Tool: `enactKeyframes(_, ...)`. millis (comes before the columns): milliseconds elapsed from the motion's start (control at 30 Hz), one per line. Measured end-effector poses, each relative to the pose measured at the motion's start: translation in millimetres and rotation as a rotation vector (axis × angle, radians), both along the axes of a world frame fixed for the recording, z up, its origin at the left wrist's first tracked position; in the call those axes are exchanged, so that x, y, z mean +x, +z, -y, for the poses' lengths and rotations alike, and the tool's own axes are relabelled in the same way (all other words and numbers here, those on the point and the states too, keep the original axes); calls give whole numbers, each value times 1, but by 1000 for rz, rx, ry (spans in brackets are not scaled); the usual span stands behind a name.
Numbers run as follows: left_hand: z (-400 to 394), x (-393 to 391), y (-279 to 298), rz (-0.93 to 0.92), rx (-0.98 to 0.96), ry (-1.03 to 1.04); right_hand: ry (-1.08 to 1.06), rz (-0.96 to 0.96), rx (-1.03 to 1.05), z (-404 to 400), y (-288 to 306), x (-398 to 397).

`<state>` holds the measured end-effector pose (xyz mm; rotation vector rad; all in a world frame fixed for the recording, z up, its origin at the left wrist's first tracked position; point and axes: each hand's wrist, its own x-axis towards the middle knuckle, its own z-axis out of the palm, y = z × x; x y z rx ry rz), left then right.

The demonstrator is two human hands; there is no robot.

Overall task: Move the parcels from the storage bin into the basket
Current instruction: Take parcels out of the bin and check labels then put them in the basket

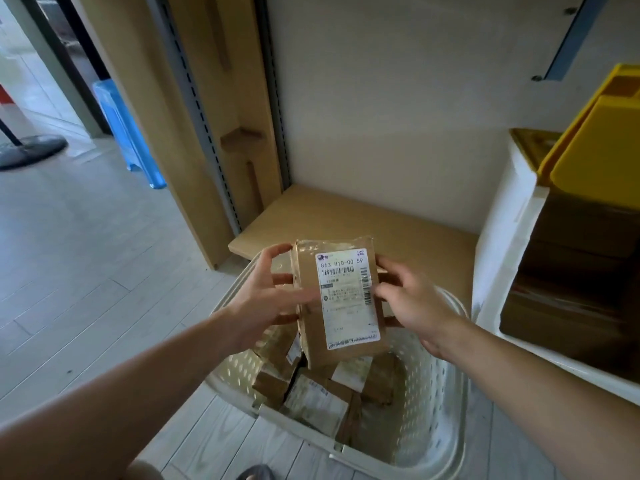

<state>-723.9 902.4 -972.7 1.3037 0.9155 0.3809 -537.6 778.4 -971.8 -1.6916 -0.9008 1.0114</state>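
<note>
Both hands held one parcel over the basket.

You gripped the parcel [341, 299] upright by its edges, label toward you: your left hand [266, 299] had its fingers [277, 251] curled round the left edge, your right hand [412, 306] pinched the right edge. It hung just above the basket [433, 393], not yet released. Several parcels already lay heaped inside, so the task looked well along. The white bin [502, 237] stood at your right; its inside was dark, and you could not tell how many parcels remained there. This one was still to be dropped in.
</note>
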Motion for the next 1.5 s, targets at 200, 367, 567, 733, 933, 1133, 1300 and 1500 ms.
enactKeyframes(200, -5, 4, -17, -57, -1, -25, 9, 99, -71, -16, -18, -1)
enactKeyframes(367, -6, 5, -23, -114, 70, 1, 75, 143, -233, -26, -32, 0)
enactKeyframes(567, -8, 14, -44, -204, 196, 115, 10, -67, -331, -37, -31, -15)
enactKeyframes(733, 1, 29, -66, -297, 177, -55, 138, -193, -499, -38, -49, -38)
enactKeyframes(933, -4, 35, -81, -259, 83, 25, -44, -133, -431, -50, -68, -30)
enactKeyframes(1133, -14, 31, -93, -308, 129, 56, -48, -121, -430, -50, -83, -22)
enactKeyframes(1300, -18, 35, -97, -375, 195, -2, -47, -161, -439, -51, -92, -23)
enactKeyframes(1500, -29, 43, -119, -570, 424, -240, -16, -92, -456, -65, -109, -23)
